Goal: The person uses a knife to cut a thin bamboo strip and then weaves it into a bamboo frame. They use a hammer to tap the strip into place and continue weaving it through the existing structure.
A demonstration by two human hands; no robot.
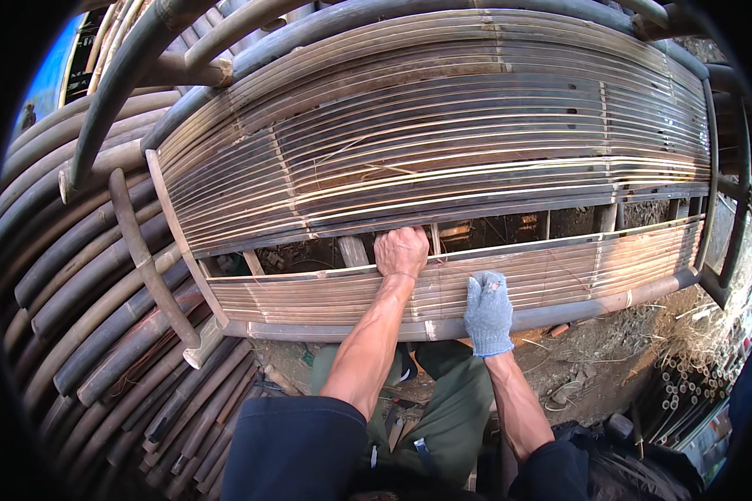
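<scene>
A wide bamboo frame [581, 313] lies in front of me, covered with long split-bamboo slats [443, 134]. Between the far slats and a nearer band of slats [334, 296] runs a long gap. My bare left hand [401, 250] is closed in a fist at this gap, knuckles up; whatever its fingers hold is hidden beneath. To its right, my right hand [488, 311] wears a grey knitted glove with a small hole. It rests, fingers curled, over the near slats and the thick front pole. What is in it, if anything, cannot be seen.
Bent bamboo poles [100, 288] are piled at the left, with thinner ones [192, 426] below. Upright bamboo posts [125, 75] rise at the far left corner. At the lower right stands a bundle of thin bamboo tubes [685, 392]. Shavings [698, 334] litter the ground.
</scene>
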